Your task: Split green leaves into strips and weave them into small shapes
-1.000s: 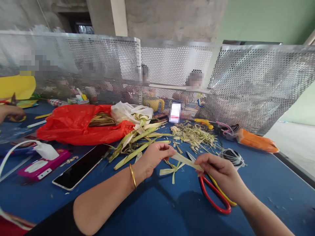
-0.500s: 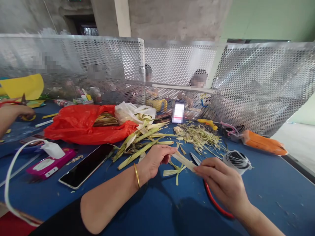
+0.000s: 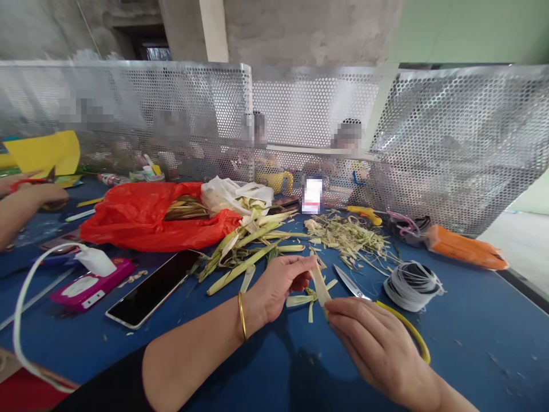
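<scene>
A pale strip of corn husk (image 3: 319,281) stretches between my hands above the blue table. My left hand (image 3: 285,283) pinches its upper end, and my right hand (image 3: 375,337) grips the lower end between thumb and fingers. Just behind the strip a small knotted husk piece (image 3: 303,300) lies on the table, partly covered. Scissors (image 3: 349,280) rest beneath and beyond my right hand, with blades and a yellow handle loop showing; the rest is hidden by the hand. Long green husk leaves (image 3: 244,266) lie beyond my left wrist.
Husk shreds (image 3: 358,236) are heaped near a lit phone (image 3: 312,194). A red plastic bag (image 3: 128,220), a dark phone (image 3: 150,292) and a pink power strip (image 3: 92,286) lie left. A wire coil (image 3: 412,286) sits right. A co-worker's hand (image 3: 47,194) holds scissors. A perforated metal screen (image 3: 309,109) stands behind.
My right hand has come lower and closer to my left, turning the strip from slanting to steeper. The scissors' red handle is now covered by my right hand. The view has shifted slightly left.
</scene>
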Motion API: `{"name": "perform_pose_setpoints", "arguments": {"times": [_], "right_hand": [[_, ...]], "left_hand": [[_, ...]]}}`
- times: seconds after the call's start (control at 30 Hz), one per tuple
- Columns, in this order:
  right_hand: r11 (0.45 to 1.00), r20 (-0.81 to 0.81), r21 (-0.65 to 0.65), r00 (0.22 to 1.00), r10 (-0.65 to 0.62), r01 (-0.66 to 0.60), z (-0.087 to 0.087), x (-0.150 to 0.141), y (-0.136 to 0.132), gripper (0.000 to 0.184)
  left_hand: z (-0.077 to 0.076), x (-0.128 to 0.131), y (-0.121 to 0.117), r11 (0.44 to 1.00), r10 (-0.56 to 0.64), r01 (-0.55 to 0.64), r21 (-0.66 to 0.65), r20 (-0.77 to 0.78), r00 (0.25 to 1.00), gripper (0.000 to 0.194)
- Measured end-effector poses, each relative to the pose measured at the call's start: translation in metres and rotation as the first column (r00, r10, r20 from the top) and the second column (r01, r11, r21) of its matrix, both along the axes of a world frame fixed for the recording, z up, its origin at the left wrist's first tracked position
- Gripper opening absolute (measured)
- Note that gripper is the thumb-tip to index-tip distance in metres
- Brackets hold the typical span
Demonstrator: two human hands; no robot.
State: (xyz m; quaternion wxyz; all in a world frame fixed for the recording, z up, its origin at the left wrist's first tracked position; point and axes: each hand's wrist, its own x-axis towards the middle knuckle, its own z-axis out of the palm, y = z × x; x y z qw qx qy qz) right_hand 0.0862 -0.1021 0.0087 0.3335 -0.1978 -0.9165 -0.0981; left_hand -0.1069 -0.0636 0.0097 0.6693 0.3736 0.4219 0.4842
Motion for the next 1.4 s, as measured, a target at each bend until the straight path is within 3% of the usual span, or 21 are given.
{"name": "perform_pose_setpoints", "arguments": {"times": [0.1,0.2,0.27,0.37,0.47,0.53,0.63,0.73,1.1,1.4], "right_hand": [[0.997,-0.062,-0.071,0.998,-0.01,0.005,0.001,-0.003,-0.001,0.016],[0.988,-0.046,-0.153,0.999,0.027,-0.033,0.003,-0.004,-0.003,0.015],[0.977,-0.077,-0.21,0.997,0.026,-0.041,0.003,-0.002,-0.003,0.026],[0.917,-0.267,-0.395,0.949,-0.169,0.052,0.001,-0.002,0.002,0.029],[0.736,-0.364,-0.675,0.843,-0.397,0.055,0.0,-0.005,0.009,0.026],[0.585,-0.364,-0.811,0.811,-0.458,-0.034,-0.001,-0.008,0.013,0.03],[0.379,-0.326,-0.916,0.798,-0.507,-0.133,-0.002,-0.01,0.016,0.035],[0.283,-0.332,-0.937,0.784,-0.524,-0.207,-0.003,-0.01,0.017,0.034],[0.3,-0.372,-0.922,0.775,-0.511,-0.245,0.002,-0.011,0.014,0.025],[0.373,-0.358,-0.913,0.77,-0.528,-0.168,0.0,-0.012,0.016,0.029]], "left_hand": [[0.001,0.0,-0.002,1.0,-0.018,0.017,0.022,0.018,1.0,0.025],[0.003,0.0,-0.004,0.993,0.009,0.001,0.116,-0.092,0.996,0.023],[0.004,0.001,-0.005,0.981,0.048,-0.013,0.191,-0.183,0.982,0.024],[0.005,0.005,-0.009,0.957,0.07,0.031,0.289,-0.334,0.94,0.023],[0.003,0.01,-0.016,0.924,0.101,0.106,0.368,-0.5,0.86,0.022],[0.001,0.013,-0.022,0.894,0.15,0.138,0.426,-0.577,0.803,0.023],[-0.004,0.015,-0.027,0.838,0.233,0.18,0.515,-0.636,0.736,0.022],[-0.006,0.015,-0.028,0.829,0.248,0.181,0.528,-0.639,0.728,0.019],[-0.008,0.016,-0.025,0.853,0.191,0.19,0.487,-0.629,0.753,0.019],[-0.008,0.018,-0.027,0.858,0.201,0.167,0.485,-0.618,0.76,0.022]]}}
